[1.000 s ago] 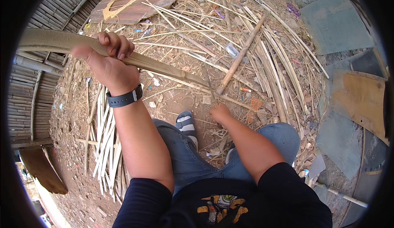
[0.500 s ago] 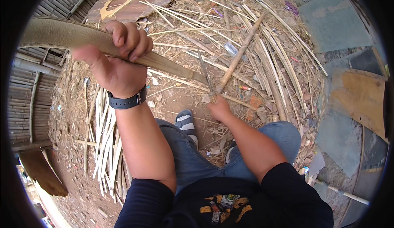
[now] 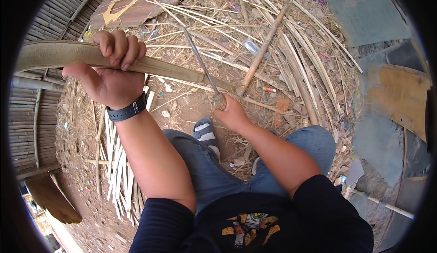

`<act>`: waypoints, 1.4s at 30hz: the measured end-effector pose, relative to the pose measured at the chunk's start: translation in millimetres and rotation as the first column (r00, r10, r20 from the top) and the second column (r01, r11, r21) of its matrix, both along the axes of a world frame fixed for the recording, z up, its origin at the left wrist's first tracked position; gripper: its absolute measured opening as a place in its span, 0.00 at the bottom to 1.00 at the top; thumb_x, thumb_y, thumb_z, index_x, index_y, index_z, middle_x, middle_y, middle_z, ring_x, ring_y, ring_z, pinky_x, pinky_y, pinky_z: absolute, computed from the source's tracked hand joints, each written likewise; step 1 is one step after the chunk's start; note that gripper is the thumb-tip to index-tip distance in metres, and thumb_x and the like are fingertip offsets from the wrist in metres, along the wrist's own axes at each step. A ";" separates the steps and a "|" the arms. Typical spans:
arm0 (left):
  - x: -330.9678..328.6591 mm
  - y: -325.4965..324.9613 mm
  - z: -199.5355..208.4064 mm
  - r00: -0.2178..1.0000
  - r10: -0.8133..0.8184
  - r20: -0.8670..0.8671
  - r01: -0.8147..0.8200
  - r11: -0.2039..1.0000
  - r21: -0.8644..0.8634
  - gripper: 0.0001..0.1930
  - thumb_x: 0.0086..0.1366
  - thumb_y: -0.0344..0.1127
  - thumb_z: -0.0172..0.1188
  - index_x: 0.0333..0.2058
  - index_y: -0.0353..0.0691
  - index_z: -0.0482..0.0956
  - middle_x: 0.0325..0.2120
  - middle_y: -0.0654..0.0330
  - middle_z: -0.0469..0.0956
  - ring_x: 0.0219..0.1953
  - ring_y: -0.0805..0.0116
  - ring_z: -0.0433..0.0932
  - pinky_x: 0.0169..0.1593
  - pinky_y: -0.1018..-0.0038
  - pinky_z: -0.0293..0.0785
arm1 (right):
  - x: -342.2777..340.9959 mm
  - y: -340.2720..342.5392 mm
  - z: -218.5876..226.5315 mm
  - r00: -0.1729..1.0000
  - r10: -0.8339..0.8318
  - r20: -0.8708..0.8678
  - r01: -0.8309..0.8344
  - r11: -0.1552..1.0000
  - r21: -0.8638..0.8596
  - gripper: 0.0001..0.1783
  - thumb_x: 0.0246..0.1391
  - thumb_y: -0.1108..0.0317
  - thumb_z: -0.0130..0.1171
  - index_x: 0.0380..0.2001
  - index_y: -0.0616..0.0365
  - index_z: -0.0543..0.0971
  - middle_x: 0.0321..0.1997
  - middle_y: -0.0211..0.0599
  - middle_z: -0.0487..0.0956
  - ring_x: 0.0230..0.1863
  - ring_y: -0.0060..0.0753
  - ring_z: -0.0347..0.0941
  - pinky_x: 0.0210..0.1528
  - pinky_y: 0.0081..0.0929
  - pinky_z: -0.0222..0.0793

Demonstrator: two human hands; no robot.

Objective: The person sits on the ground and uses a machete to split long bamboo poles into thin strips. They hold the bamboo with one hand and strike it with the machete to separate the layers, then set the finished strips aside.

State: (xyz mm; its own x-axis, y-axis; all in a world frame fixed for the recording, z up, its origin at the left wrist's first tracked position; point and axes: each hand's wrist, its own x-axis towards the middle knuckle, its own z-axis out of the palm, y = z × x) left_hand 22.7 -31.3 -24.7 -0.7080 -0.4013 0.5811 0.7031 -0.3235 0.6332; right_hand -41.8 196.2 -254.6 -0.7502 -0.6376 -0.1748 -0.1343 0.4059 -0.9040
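A long split bamboo pole (image 3: 173, 69) runs from the far left toward the middle, its near part wide and pale. My left hand (image 3: 114, 73) grips it with the palm turned up, fingers curled over its upper edge. In my right hand (image 3: 234, 114) is a knife, held by its wooden handle. The narrow dark knife blade (image 3: 198, 56) points up and to the left, crossing in front of the bamboo near its far end. Whether the blade touches the bamboo, I cannot tell.
Bamboo strips (image 3: 119, 171) lie heaped left of my legs, and more are scattered ahead. A round stick (image 3: 264, 50) and a plastic bottle (image 3: 251, 48) lie beyond my right hand. Grey sheets (image 3: 366, 14) stand along the right side; a bamboo wall (image 3: 38, 112) is at left.
The knife has swung left, its blade tilting from nearly upright to a slant across the bamboo. My left hand and the bamboo have shifted left and slightly down in view.
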 end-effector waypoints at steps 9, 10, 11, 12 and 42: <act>0.9 -6.7 -2.0 1.000 0.017 0.010 -0.018 0.999 0.028 0.41 0.55 0.85 0.47 0.29 0.46 0.66 0.19 0.71 0.59 0.20 0.77 0.56 0.30 0.78 0.52 | -18.6 20.1 -57.2 0.982 -0.093 0.164 0.055 0.973 0.224 0.31 0.49 0.64 0.64 0.56 0.65 0.74 0.42 0.59 0.82 0.46 0.57 0.80 0.49 0.44 0.75; 0.8 -4.0 -1.0 0.999 0.049 0.023 -0.049 0.998 0.036 0.40 0.55 0.85 0.47 0.29 0.46 0.66 0.19 0.71 0.59 0.20 0.77 0.55 0.29 0.78 0.53 | -10.8 13.5 -32.9 0.992 -0.059 0.114 0.037 0.982 0.185 0.31 0.49 0.64 0.64 0.57 0.65 0.74 0.42 0.59 0.82 0.46 0.57 0.80 0.49 0.44 0.75; 0.3 -0.6 -0.3 0.996 0.078 0.032 -0.079 0.996 0.048 0.40 0.55 0.85 0.47 0.29 0.46 0.66 0.19 0.71 0.59 0.20 0.77 0.55 0.29 0.78 0.53 | -5.7 9.1 -11.9 0.998 -0.028 0.058 0.019 0.989 0.150 0.32 0.49 0.63 0.64 0.57 0.65 0.74 0.42 0.59 0.82 0.46 0.56 0.80 0.49 0.44 0.75; -3.2 1.2 0.3 0.997 0.076 0.032 -0.077 0.997 0.031 0.40 0.55 0.85 0.47 0.29 0.46 0.66 0.19 0.71 0.59 0.19 0.77 0.55 0.29 0.77 0.53 | -3.4 5.3 0.4 0.999 -0.017 0.037 0.014 0.996 0.086 0.32 0.48 0.63 0.65 0.57 0.65 0.74 0.42 0.59 0.82 0.46 0.56 0.81 0.49 0.44 0.75; -19.7 30.8 15.7 0.911 0.382 0.153 -0.385 0.923 -0.011 0.39 0.52 0.84 0.53 0.29 0.48 0.67 0.18 0.71 0.58 0.19 0.77 0.56 0.28 0.78 0.53 | 6.3 0.5 27.9 0.999 -0.022 -0.035 0.023 1.000 0.018 0.29 0.48 0.62 0.64 0.53 0.64 0.75 0.36 0.58 0.82 0.40 0.57 0.81 0.44 0.43 0.75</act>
